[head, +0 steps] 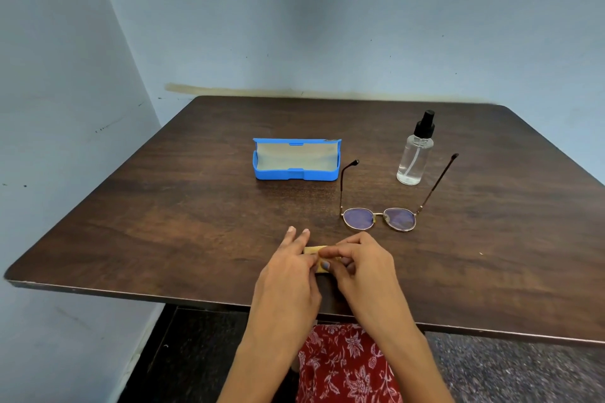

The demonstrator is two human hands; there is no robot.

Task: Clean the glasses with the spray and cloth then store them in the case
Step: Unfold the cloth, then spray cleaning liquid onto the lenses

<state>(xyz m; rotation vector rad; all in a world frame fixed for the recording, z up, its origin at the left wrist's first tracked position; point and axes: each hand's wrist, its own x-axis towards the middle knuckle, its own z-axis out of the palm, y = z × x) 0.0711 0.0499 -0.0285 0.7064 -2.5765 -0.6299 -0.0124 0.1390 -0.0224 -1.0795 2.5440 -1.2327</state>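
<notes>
A small yellow folded cloth point(315, 251) lies near the table's front edge, mostly hidden between my hands. My left hand point(291, 271) pinches its left side, with two fingers stretched forward. My right hand point(360, 263) pinches its right side with curled fingers. The gold-framed glasses point(379, 218) lie on the table just beyond my right hand, arms unfolded and pointing away. A clear spray bottle point(414, 154) with a black nozzle stands upright behind them. The blue case point(294, 160) sits open at the table's middle, with nothing inside.
The dark wooden table point(163, 222) stands in a corner against blue walls point(82, 108). Red patterned clothing point(340, 366) shows below the front edge.
</notes>
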